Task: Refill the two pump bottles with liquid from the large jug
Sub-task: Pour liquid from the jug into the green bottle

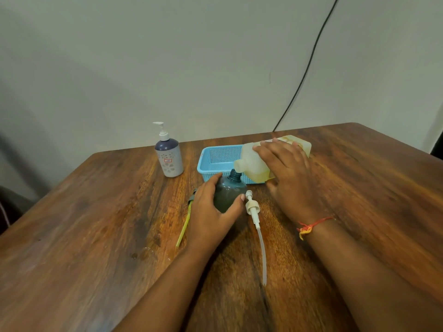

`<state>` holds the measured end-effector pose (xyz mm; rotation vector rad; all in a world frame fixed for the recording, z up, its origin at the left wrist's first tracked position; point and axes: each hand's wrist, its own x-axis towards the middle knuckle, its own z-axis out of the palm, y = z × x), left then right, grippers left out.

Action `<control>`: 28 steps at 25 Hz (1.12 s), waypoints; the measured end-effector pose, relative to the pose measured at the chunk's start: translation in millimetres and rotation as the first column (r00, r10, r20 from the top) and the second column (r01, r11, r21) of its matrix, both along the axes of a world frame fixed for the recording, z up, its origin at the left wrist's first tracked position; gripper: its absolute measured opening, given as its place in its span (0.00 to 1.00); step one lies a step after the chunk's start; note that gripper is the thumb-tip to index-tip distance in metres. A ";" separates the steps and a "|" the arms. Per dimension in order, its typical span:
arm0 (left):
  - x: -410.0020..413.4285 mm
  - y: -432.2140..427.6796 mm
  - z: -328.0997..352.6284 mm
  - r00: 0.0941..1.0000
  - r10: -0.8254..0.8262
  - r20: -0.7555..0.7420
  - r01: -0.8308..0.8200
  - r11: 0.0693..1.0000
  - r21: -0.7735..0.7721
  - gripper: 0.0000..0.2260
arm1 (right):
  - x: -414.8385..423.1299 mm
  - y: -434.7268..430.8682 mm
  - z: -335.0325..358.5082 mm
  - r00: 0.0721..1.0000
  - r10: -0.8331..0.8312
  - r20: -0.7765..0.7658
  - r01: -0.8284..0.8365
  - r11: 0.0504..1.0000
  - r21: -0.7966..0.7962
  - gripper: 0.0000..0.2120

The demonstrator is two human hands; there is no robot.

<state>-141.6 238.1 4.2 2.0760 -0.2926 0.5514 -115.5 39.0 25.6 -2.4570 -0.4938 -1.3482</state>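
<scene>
At the surface's middle, the right hand (288,173), fingers wrapped, is tipping the pale translucent plastic jug (257,164) over the dark round uncapped bottle (227,194); the left hand (211,212), fingers cupped around it, is steadying; next, mouths need aligning.

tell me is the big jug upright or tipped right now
Tipped: the jug lies nearly sideways under the right hand, its open mouth just above the dark bottle.

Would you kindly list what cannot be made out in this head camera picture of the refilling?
- Dark translucent bottle: lower body hidden by the left hand; fill level unclear.
- Pale translucent plastic jug: handle covered by the right hand; any stream at its spout is not visible.
- Small label on the lavender pump bottle: too small to read.
- Light blue mesh basket: right part hidden behind the jug.
</scene>
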 end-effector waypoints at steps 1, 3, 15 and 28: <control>0.0 0.2 0.0 1.000 -0.002 -0.006 0.002 1.000 0.000 0.33 | 0.1 0.2 -0.1 1.000 0.001 0.004 -0.001 1.000 -0.002 0.37; 0.1 0.0 0.3 1.000 -0.005 -0.008 0.005 1.000 -0.001 0.33 | 0.3 0.5 0.4 1.000 -0.002 0.011 0.002 1.000 -0.007 0.37; -1.2 -0.3 0.2 1.000 -0.006 -0.009 0.006 1.000 -0.026 0.31 | 1.4 -0.1 0.6 1.000 -0.006 0.023 0.006 1.000 -0.002 0.37; -0.9 0.9 0.6 0.999 -0.021 -0.025 0.021 0.999 -0.038 0.33 | 1.8 -0.1 1.1 1.000 -0.013 0.025 0.013 1.000 -0.012 0.37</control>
